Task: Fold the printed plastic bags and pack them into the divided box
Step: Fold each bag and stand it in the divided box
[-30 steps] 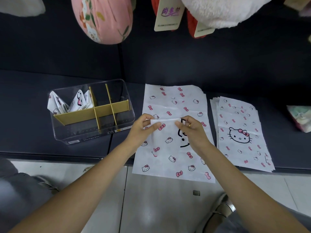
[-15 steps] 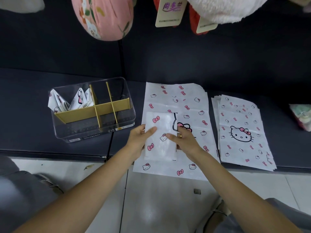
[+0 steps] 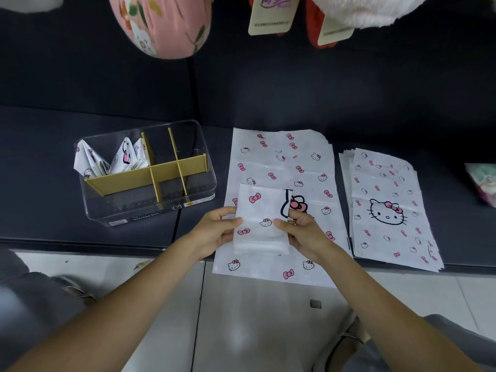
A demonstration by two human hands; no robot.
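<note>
A folded white plastic bag [image 3: 261,210] printed with pink bows and cat faces is held between both hands, just above a flat bag [image 3: 281,162] lying on the dark shelf. My left hand [image 3: 214,232] pinches its left edge with the thumb on top. My right hand [image 3: 303,232] pinches its right edge. To the left stands the clear divided box [image 3: 188,200] with yellow dividers. Folded bags [image 3: 112,162] fill its far-left compartments.
A stack of flat printed bags [image 3: 389,210] lies to the right on the dark shelf [image 3: 53,210]. Pink and white plush items with tags [image 3: 271,14] hang above. Pale floor tiles [image 3: 255,331] lie below the shelf edge. A pastel item [image 3: 483,181] sits at the far right.
The narrow strip held a second ago has been folded into a compact rectangle, and both hands have drawn it toward me over the flat bag.
</note>
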